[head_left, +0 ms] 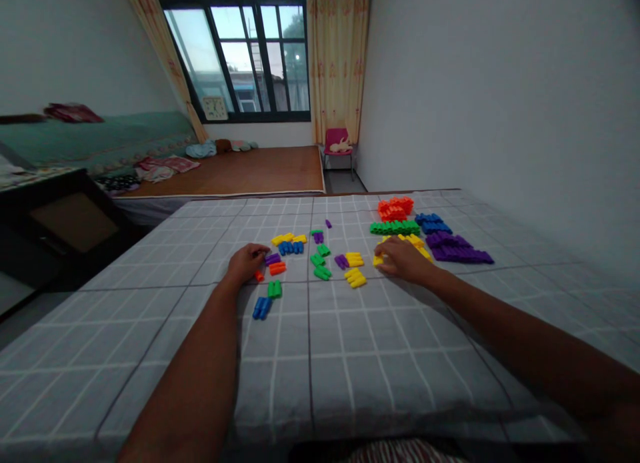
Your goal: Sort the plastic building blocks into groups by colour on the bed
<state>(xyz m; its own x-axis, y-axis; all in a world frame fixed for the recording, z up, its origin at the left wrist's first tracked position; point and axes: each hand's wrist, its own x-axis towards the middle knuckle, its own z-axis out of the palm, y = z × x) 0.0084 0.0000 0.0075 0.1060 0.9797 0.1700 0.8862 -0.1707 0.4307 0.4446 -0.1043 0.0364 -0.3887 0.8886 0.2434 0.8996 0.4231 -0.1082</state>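
Purple piece [273, 258], long axis crosswise, beside left grip [246, 261]; grasp unclear, right grip [404, 259] likewise

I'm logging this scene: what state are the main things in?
Left hand: fingers bent
Right hand: fingers bent
Yellow group under it: partly hidden
Orange group: heaped
Long green row: closely lined up
Large purple group: side by side
Curtains: drawn aside
Cabinet door: looks shut
Chair: upright

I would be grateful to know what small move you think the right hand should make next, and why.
Perhaps the right hand should slide the yellow piece at its fingertips leftward to the yellow cluster: the fingers are already at that piece, and the same-coloured cluster lies close by on the checked cloth.
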